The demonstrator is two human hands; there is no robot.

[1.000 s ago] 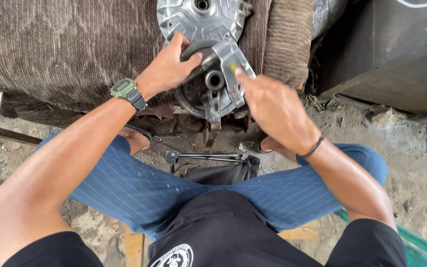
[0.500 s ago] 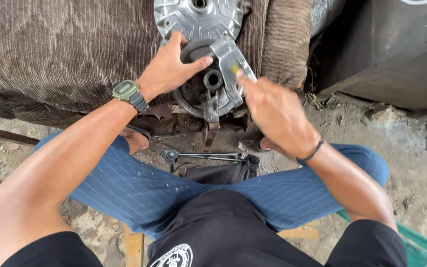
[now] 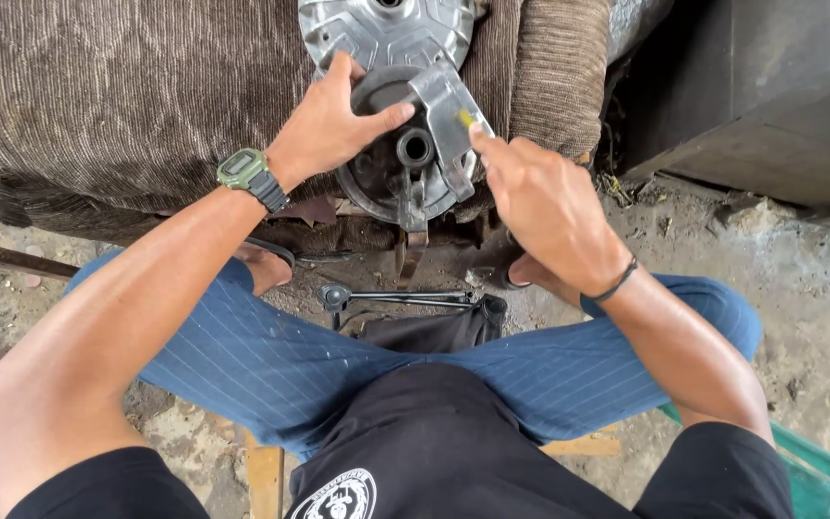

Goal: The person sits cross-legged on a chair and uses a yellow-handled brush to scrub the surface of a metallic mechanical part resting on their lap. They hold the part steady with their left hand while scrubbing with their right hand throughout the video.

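Sitting low with knees apart, the person leans a round metal hub point(image 3: 405, 163) against the edge of a brown corduroy cushion point(image 3: 127, 106). The left hand point(image 3: 333, 125) is clasped over the hub's upper left rim, thumb stretched across toward the dark centre hole, a green watch point(image 3: 242, 171) on that wrist. The right hand point(image 3: 540, 197) is curled with its fingertips pinched at a small yellow bit point(image 3: 464, 118) on the hub's grey plate point(image 3: 449, 111); whether it grips that bit or only presses on it I cannot tell. A black band point(image 3: 617, 282) circles the right wrist.

Against the frames half a second and a second back, little has changed: the left hand keeps the same hold on the rim, and the hub has not left the cushion. The right fingertips sit at the same spot by the yellow bit, perhaps a touch higher on the plate than a second ago.

Above the hub, a second, shinier cast cover point(image 3: 386, 29) lies on the cushion, just touching the hub's top. On the dirt floor point(image 3: 818, 317) between the feet lies a long wrench point(image 3: 401, 298), beside a dark cloth point(image 3: 434, 332). A dark metal box point(image 3: 770, 86) stands to the right.
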